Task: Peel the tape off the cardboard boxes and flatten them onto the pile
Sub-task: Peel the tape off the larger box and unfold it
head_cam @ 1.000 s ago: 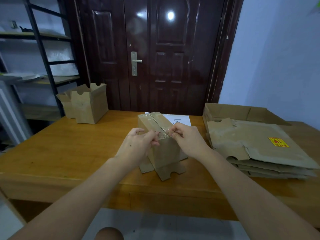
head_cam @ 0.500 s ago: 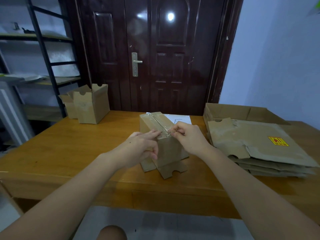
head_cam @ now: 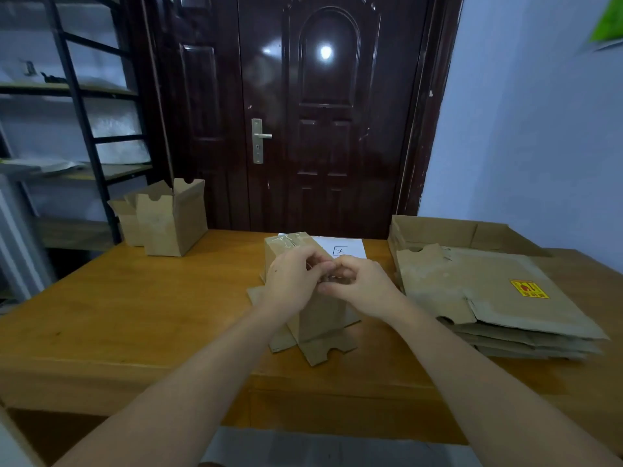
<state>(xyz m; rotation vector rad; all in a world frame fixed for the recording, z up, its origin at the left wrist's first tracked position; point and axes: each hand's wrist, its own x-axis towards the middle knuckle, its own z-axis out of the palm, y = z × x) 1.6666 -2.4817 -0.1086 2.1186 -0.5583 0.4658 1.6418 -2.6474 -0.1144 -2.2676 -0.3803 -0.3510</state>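
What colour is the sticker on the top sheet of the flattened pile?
Yellow with red print, on the sticker in the head view.

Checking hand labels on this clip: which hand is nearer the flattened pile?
Right. The right hand is on the taped box, on the side facing the pile, with a gap of table between. The left hand is on the box's far side.

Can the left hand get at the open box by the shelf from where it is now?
Probably yes. The left hand is busy at the taped box, but bare table lies between it and the open box, with nothing in the path.
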